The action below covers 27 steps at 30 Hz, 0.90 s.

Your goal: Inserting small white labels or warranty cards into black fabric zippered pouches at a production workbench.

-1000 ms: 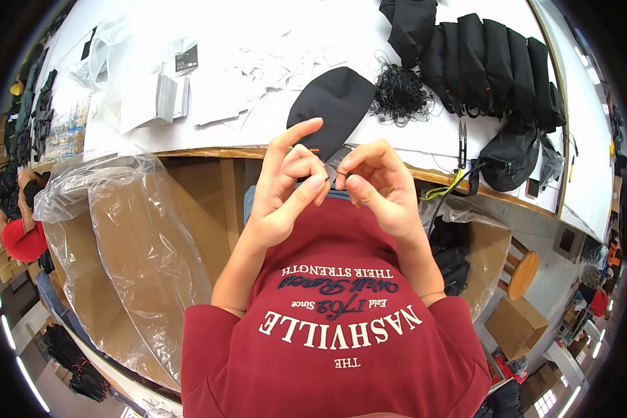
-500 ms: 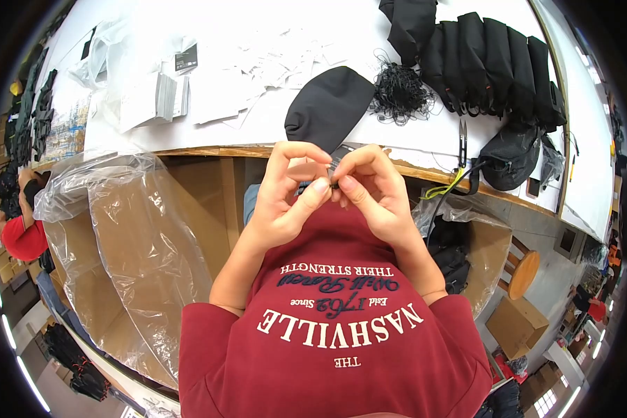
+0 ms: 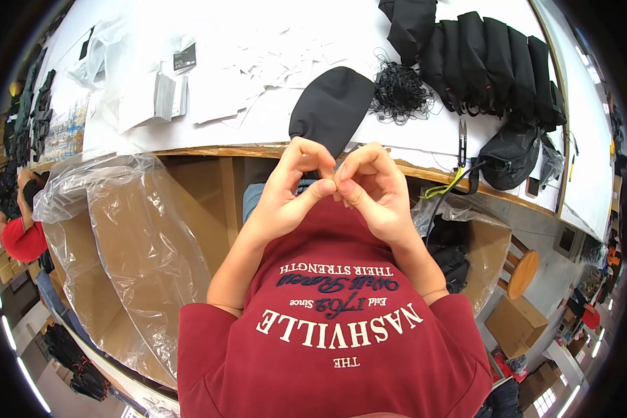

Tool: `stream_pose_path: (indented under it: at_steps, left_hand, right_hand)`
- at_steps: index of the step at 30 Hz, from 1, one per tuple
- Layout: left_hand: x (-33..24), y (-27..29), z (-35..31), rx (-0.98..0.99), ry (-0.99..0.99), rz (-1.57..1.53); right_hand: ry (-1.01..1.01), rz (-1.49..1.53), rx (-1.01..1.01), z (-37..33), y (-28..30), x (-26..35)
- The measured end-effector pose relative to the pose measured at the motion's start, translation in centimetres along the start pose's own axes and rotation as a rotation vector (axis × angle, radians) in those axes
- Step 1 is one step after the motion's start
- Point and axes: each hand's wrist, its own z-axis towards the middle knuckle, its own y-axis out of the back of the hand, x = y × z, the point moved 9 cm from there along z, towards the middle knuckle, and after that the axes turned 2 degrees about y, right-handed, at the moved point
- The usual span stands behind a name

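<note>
My left hand (image 3: 292,187) and my right hand (image 3: 375,189) meet fingertip to fingertip at the table's near edge, in front of my red shirt. Both are closed in a pinch, thumb against fingers. Whatever they hold is too small or too covered to make out. Just beyond them a black fabric pouch (image 3: 332,104) lies on the white table, its near end partly behind my fingers. To its right sits a tangled heap of thin black cords (image 3: 400,90).
Several black pouches (image 3: 484,59) stand in a row at the far right. Thread snips (image 3: 462,143) and a black bag (image 3: 510,159) lie nearer. White cards (image 3: 166,96) are stacked at left. A plastic-lined cardboard box (image 3: 129,251) stands below the table's left edge.
My fingertips have come closer together, and the small dark bit between them no longer shows. The black pouch has shifted and turned slightly.
</note>
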Motion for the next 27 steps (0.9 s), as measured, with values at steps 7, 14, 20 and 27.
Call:
stream_pose_path:
  at_steps: [7,14,20,27]
  left_hand:
    - [-2.6,-0.1,-0.3,-0.038,-0.193,0.524]
    - [-2.9,-2.2,0.0,0.133,-0.213,0.469]
    - [-1.8,-3.9,-0.4,0.345,-0.059,0.365]
    - [-5.2,-0.1,0.7,-0.039,-0.348,0.954]
  right_hand:
    - [-0.124,0.091,0.073,0.3,1.3,-0.7]
    - [-0.463,-0.594,-0.185,0.9,11.4,-8.4]
    - [-0.378,-0.111,-0.206,2.0,9.6,-9.7]
    - [-0.134,-0.77,-0.028,2.3,5.2,-1.4]
